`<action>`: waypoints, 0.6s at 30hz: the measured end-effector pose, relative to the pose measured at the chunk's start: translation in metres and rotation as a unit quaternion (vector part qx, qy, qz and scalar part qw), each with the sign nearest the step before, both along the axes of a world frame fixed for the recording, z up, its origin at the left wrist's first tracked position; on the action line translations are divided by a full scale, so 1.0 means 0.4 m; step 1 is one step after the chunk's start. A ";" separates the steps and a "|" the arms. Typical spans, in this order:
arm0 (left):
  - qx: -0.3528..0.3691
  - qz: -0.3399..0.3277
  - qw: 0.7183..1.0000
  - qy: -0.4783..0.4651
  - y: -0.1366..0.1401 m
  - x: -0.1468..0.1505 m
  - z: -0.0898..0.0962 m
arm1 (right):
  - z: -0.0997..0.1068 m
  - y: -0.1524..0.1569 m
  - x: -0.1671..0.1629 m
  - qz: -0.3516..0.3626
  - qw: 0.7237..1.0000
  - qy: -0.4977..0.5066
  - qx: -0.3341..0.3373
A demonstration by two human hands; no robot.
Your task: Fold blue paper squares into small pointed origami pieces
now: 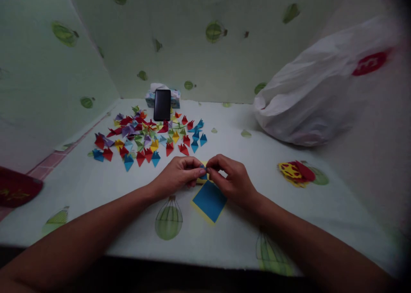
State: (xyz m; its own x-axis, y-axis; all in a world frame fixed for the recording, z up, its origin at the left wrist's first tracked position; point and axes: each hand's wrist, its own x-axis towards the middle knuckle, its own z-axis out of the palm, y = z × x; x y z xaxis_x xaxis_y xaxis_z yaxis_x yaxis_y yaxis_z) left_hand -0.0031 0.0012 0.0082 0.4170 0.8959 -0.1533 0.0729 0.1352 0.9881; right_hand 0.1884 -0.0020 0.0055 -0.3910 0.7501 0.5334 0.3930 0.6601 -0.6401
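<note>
Between the fingertips of both hands is a small folded piece of blue paper (203, 173), partly hidden by the fingers. My left hand (181, 173) pinches it from the left, thumb against forefinger. From the right, my right hand (231, 179) pinches its other side, the two hands nearly touching. Just below them a blue square sheet of paper (209, 201) lies on the table, with yellow paper (205, 216) showing along its lower edge. More yellow shows behind the fingers. Many small folded paper figures (147, 154) in red, blue, yellow, green and purple spread out beyond my left hand.
A dark phone (162, 105) leans on a tissue box (175, 98) at the back. A bulky white plastic bag (298, 96) stands at the back right. Red and yellow cut-outs (296, 173) lie to the right. A dark red object (19, 186) sits at the left edge.
</note>
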 end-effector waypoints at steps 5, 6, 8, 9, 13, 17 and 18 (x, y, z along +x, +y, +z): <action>0.020 0.027 0.999 0.009 -0.007 0.008 0.013 | -0.007 -0.007 -0.006 -0.030 0.999 0.008 0.015; 0.023 0.033 0.999 0.006 -0.008 0.009 0.015 | -0.008 -0.009 -0.007 -0.034 0.999 0.008 0.016; 0.026 0.045 0.999 -0.002 -0.010 0.012 0.017 | -0.008 -0.011 -0.009 -0.039 0.999 0.007 0.016; 0.027 0.052 0.998 -0.008 -0.011 0.013 0.016 | -0.008 -0.012 -0.009 -0.039 0.999 0.007 0.017; 0.032 0.069 0.997 -0.023 -0.012 0.014 0.007 | -0.007 -0.015 -0.011 -0.036 0.999 0.001 0.029; 0.040 0.081 0.995 -0.032 -0.016 0.016 0.003 | -0.009 -0.016 -0.010 -0.037 0.998 -0.011 0.049; 0.042 0.081 0.995 -0.032 -0.017 0.017 0.003 | -0.011 -0.015 -0.010 -0.035 0.998 -0.016 0.058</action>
State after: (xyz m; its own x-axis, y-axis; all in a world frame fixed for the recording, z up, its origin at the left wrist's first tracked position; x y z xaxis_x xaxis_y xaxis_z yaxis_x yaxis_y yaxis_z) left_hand 0.0036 -0.0055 0.0093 0.2726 0.9607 -0.0533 -0.0069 0.0573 0.9983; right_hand 0.1845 -0.0081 0.0012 -0.3575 0.7102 0.6064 0.4605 0.6990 -0.5471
